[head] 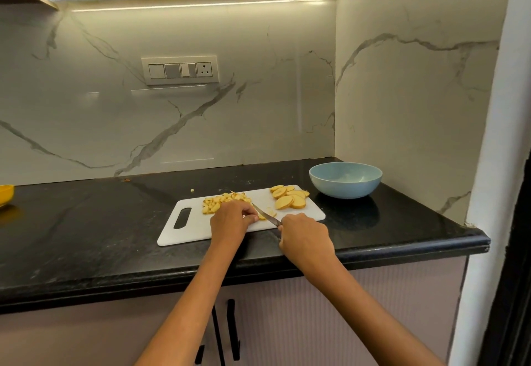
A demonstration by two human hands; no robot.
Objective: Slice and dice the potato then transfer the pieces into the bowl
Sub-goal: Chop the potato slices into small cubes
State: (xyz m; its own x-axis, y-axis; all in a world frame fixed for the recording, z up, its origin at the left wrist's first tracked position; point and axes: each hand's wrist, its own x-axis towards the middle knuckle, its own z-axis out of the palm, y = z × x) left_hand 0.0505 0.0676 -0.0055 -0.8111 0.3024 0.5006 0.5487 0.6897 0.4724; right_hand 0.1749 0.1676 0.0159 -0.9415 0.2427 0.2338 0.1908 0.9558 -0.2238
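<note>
Fingers of the left hand are curled down onto a small potato piece on the white cutting board, pinning it at the fingertips; wrist is low, forearm comes in from bottom centre. Right hand is wrapped round the knife handle, which is hidden inside the fist, knuckles up, forearm angled in from bottom right. Blade runs up-left from that fist, tip touching or just beside the left fingertips; can't tell if the edge is in the piece. Diced potato pile sits on the board just beyond the left hand. Uncut potato slices are stacked at the board's far right corner, apart from the dice. Blue bowl stands on the black counter just right of the board, near the slices, no potato visible inside. One stray bit lies on the counter beyond the board. Yellow dish at the far left edge.
</note>
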